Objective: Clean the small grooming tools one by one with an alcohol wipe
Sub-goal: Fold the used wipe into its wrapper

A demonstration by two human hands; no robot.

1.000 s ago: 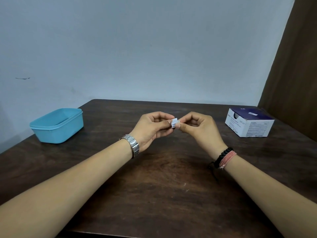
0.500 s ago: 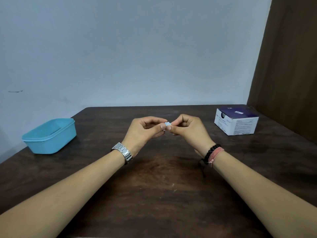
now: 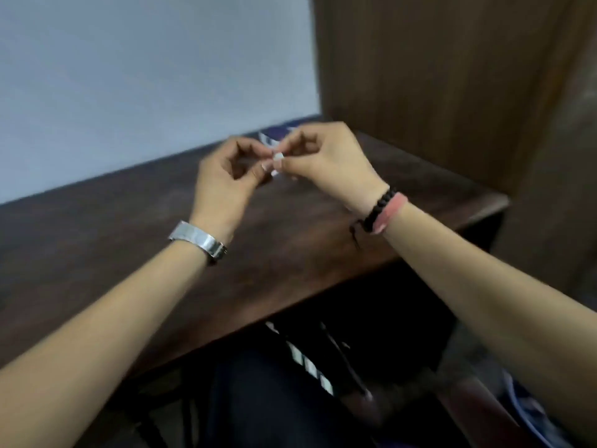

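Both hands are raised above the dark wooden desk, a little above the middle of the view. The left hand has its fingers curled, and thumb and forefinger pinch a small white packet, probably the alcohol wipe. The right hand, at 3 o'clock from the left one, pinches the same packet from the other side with curled fingers. The two hands meet at the packet, and its details are too blurred to read.

A silver wristwatch sits on the left wrist. A black bead bracelet and a pink band just beside it sit on the right wrist.

Behind the hands, at 12 o'clock from the packet, a part of a purple and white box shows on the desk; the fingers hide most of it. A brown wooden panel stands at 1 o'clock, next to a pale wall. Below the desk edge, at 6 o'clock, dark clothing of the person is seen.
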